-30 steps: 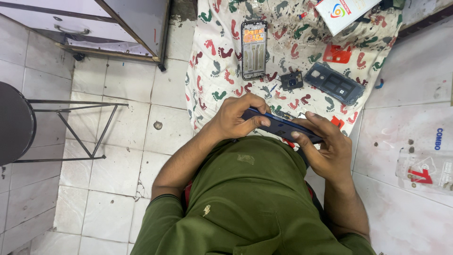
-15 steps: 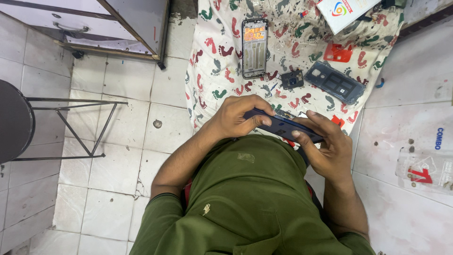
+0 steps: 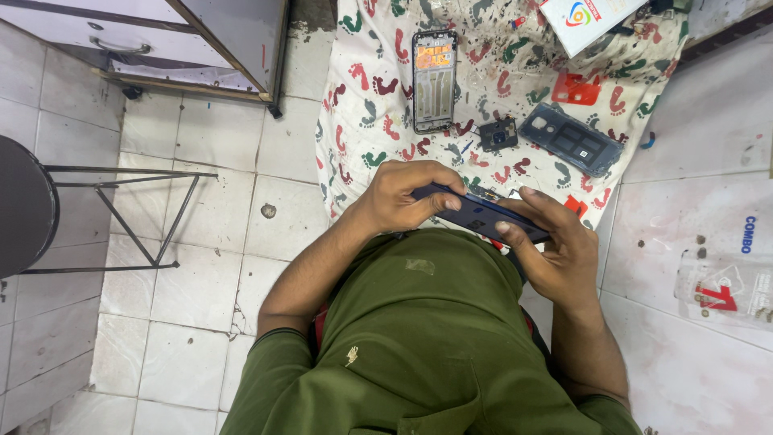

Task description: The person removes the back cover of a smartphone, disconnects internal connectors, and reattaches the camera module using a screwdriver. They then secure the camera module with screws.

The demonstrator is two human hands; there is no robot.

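— Over the lap, just off the near edge of the patterned cloth (image 3: 362,105), what were the hands doing?

— Both were on one dark blue phone (image 3: 483,216). It lay tilted, its long side running from upper left to lower right, held above the green shirt (image 3: 419,338) and in front of the cloth's edge.

— And the left hand?

— The left hand (image 3: 403,197) was curled over the phone's upper end, fingers bent together and clamped on it, the thumb tucked underneath, as far as could be seen.

— The right?

— The right hand (image 3: 551,250) gripped the lower end, fingers wrapped from below and the thumb pressed along the top edge. A small bright part showed at the phone's rim between the hands; what it was could not be made out.

— What lay on the cloth?

— A phone frame (image 3: 435,80) with an orange patch at its top lay upright in the middle, well apart from the hands. To its right sat a small square black part (image 3: 499,134), and just beside that a dark blue back cover (image 3: 572,138) lay at a slant. A white box (image 3: 588,20) rested at the far corner.

— Anything off the cloth?

— A black stool (image 3: 28,205) on metal legs stood at the left on the tiled floor (image 3: 201,274), a cabinet (image 3: 161,40) above it, and a clear plastic bag (image 3: 725,290) lay at the right.
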